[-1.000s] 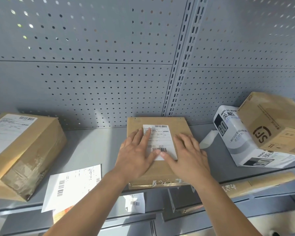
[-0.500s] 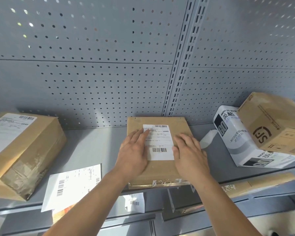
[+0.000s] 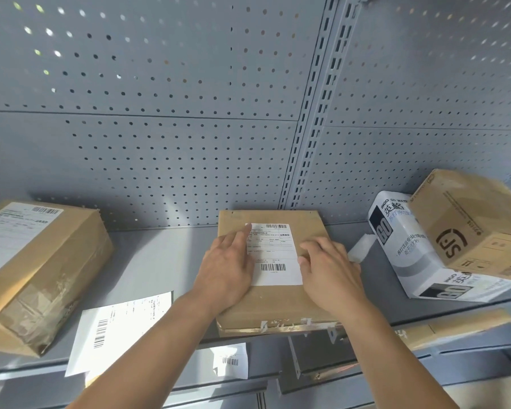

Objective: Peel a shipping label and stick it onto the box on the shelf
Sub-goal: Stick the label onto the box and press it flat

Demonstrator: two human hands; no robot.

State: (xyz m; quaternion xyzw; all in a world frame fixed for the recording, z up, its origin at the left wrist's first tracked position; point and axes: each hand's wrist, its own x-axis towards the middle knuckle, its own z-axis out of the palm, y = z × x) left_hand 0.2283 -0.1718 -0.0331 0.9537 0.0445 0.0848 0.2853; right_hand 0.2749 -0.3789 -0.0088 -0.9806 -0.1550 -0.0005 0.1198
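Nearest the camera, two bare forearms reach up and forward onto the grey metal shelf [image 3: 160, 261]. Below its front edge, a small white tag [image 3: 230, 361] with a barcode hangs on the lower rail. On the shelf's near left lies a loose white sheet [image 3: 121, 326] with a barcode, its corner past the front lip.

The left hand [image 3: 227, 273] lies flat on the box [image 3: 278, 302], fingers spread and its grip released, holding nothing; its fingertips [image 3: 250, 228] press on the upper left corner of the shipping label [image 3: 273, 253]. The right hand [image 3: 329, 270] also rests open and flat on the box, just beside the label's right edge, the thumb touching that edge (its grip likewise holds nothing).

The label lies flat on the box's top face, toward the far half, with a barcode at its top and another lower down. The box is flat brown cardboard, in the middle of the shelf, its front edge overhanging the lip, with torn white tape along it.

To the left sits a bigger brown carton [image 3: 42, 270] with its own white label and shiny tape. To the right, a white printed package [image 3: 410, 249] lies tilted, and a brown carton [image 3: 472, 225] leans on it.

Behind everything stands the grey perforated back panel [image 3: 160, 113], split by a slotted upright [image 3: 316, 113].
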